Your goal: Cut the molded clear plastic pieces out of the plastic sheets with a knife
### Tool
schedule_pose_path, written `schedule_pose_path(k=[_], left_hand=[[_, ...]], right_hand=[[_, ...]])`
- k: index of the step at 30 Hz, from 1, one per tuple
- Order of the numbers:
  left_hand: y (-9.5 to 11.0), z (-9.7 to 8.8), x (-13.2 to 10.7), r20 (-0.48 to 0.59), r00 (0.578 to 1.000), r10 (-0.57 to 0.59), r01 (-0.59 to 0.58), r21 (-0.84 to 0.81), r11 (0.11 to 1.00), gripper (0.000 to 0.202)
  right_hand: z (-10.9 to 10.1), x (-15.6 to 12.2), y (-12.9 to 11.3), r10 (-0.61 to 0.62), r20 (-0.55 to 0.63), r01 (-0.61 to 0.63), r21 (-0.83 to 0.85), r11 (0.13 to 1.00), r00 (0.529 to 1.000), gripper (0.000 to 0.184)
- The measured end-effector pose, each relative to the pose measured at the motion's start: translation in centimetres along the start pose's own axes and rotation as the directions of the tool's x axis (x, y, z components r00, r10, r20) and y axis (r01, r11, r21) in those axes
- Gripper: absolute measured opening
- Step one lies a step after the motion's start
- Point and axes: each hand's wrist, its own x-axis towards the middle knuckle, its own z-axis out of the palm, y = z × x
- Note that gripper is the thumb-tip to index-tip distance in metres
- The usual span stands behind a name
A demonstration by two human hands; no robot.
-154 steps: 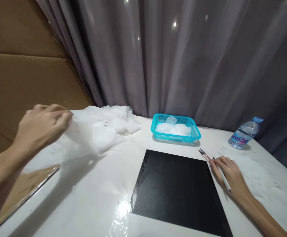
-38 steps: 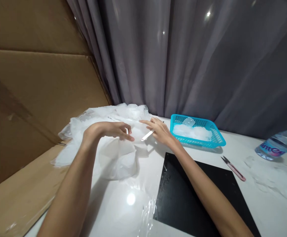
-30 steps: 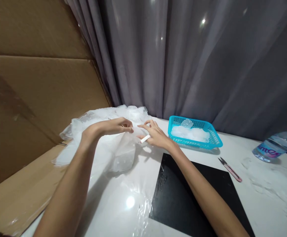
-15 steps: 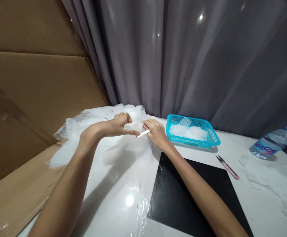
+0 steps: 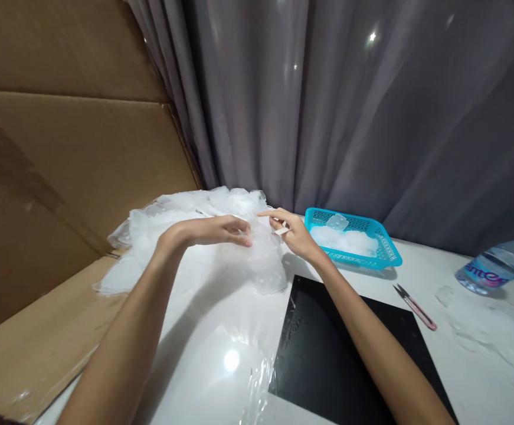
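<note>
Bare forearms [image 5: 126, 330] taper to bare hands [image 5: 300, 238] with slim fingers [image 5: 233, 222].

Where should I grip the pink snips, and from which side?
Probably the pink handles, coming from the near right: the snips lie flat beside the black board with that end nearer, while the pointed dark blades face away.

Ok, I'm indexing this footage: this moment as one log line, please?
left hand: at sheer white material; right hand: holding white pen-like stick; pink-handled snips: beside black board; blue basket: white pieces inside
</note>
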Motion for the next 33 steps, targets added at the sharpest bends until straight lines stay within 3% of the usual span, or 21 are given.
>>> schedule_pose_path(k=[3, 6, 13, 16, 20, 27, 33], left_hand=[[0.5, 0.1, -0.4, -0.028, 0.999, 0.027, -0.029, -0.061, 0.998, 0.058], [1.0, 0.0, -0.8, 0.026, 0.998, 0.054, -0.051, -0.103, 0.993, 0.052], [0.5, -0.2, 0.2, -0.050, 0.999, 0.020, -0.022, -0.030, 0.999, 0.050], [0.7, -0.1, 0.9, -0.030, 0.996, 0.085, -0.086, -0.025, 0.996, 0.050], [1.6, 0.2, 1.1, -0.083, 0.979, 0.188, -0.193, -0.053, 0.980, 0.052], [1.8, -0.4, 0.4, -0.027, 0.986, 0.164, -0.164, 0.015, 0.986, 0.044], [1.5, 0.3, 1.1, 0.029, 0.989, 0.143, -0.142, -0.017, 0.990, 0.030]], right_hand=[[-0.8, -0.1, 0.4, 0.001, 0.024, -0.001, 0.000, 1.000, 1.000, 0.032], [-1.3, -0.4, 0.9, 0.015, 0.053, -0.014, -0.030, 0.999, 0.998, 0.031], [-0.3, -1.1, 1.2, 0.054, 0.054, -0.051, -0.046, 0.998, 0.997, 0.028], [-0.1, -1.2, 0.8, 0.058, 0.097, -0.058, 0.003, 0.998, 0.994, 0.032], [-0.2, -1.1, 0.2, 0.026, 0.218, -0.046, 0.090, 0.995, 0.976, 0.034], [-0.5, -1.3, -0.1, -0.016, 0.337, -0.020, 0.101, 0.995, 0.941, 0.019], [0.6, -1.3, -0.9, 0.022, 0.304, -0.019, -0.013, 1.000, 0.953, 0.016]])
